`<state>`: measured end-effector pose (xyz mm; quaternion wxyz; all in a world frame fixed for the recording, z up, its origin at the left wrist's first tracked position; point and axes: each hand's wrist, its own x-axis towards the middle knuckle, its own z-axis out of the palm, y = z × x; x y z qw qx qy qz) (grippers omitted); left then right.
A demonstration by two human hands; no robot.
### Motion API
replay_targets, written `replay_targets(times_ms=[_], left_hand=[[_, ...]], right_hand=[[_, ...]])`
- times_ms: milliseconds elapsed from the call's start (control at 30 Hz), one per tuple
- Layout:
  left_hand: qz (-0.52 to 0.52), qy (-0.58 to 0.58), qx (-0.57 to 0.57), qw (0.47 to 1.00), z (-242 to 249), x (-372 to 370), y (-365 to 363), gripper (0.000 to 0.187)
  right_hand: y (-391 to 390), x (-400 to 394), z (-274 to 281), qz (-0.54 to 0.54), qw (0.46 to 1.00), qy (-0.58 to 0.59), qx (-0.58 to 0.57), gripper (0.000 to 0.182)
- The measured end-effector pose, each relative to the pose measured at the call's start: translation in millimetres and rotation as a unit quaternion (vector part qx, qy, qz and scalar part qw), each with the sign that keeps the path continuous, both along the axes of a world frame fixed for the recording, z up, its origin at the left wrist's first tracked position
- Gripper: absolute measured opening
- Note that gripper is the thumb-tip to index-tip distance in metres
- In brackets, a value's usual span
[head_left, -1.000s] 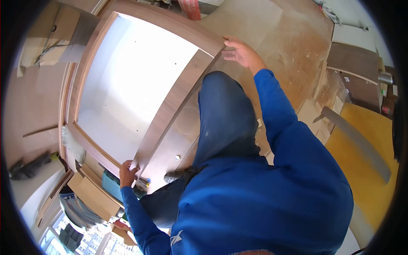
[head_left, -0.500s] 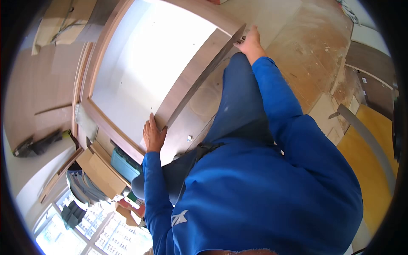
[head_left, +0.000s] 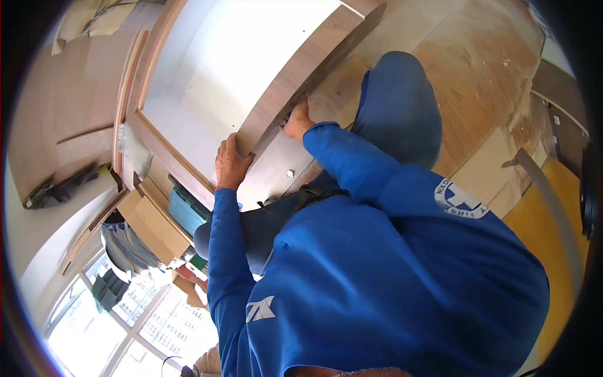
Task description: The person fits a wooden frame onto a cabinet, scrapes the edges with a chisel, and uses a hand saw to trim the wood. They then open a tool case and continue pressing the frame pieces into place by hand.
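Note:
A brown wood-grain board (head_left: 286, 69) runs along the near side of a wooden frame (head_left: 164, 151) with a bright white panel (head_left: 213, 69) inside it. My left hand (head_left: 232, 164) grips the board's near end, fingers over its top and thumb at the side. Lower down, against the board's underside edge, is my right hand (head_left: 298, 120). Its fingers are curled and partly hidden, with something small and dark at them that I cannot make out.
My bent knee (head_left: 402, 94) is right of the board, over a dusty wooden floor (head_left: 477, 81). A small white scrap (head_left: 290, 174) lies near my left hand. To the left are a teal box (head_left: 185, 210) and cardboard (head_left: 147, 226); a yellow sheet (head_left: 553, 220) is at the right.
My right hand has moved from the board's far corner back along its lower edge, closer to my left hand. My left hand stays at the near end. My knee has shifted right.

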<state>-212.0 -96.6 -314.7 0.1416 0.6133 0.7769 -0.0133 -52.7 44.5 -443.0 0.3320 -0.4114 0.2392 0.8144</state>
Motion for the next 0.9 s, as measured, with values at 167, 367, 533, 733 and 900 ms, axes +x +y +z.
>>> replay_targets(times_ms=[167, 367, 533, 733, 900], left_hand=[[-0.033, -0.027, 0.043, 0.998, -5.5, -12.4, -2.1, 0.075], [-0.041, -0.033, 0.027, 0.998, -2.9, -19.8, -0.4, 0.074], [0.071, -0.167, -0.056, 0.982, 39.3, -74.4, -7.5, 0.090], [0.350, -0.267, 0.147, 0.886, 121.3, -201.5, -79.9, 0.074], [0.414, -0.239, 0.176, 0.861, 59.2, -202.9, -171.6, 0.058]], right_hand=[[82.5, 48.6, -64.4, -0.104, 0.986, 0.023, 0.128, 0.091], [110.7, 86.4, -117.9, -0.035, 0.990, -0.095, 0.094, 0.094], [62.5, 62.6, -47.9, 0.097, 0.992, -0.079, 0.020, 0.078], [-24.0, 48.0, -5.1, 0.567, 0.812, -0.058, 0.123, 0.047], [8.2, 3.9, 141.4, 0.521, 0.294, -0.175, 0.782, 0.037]])
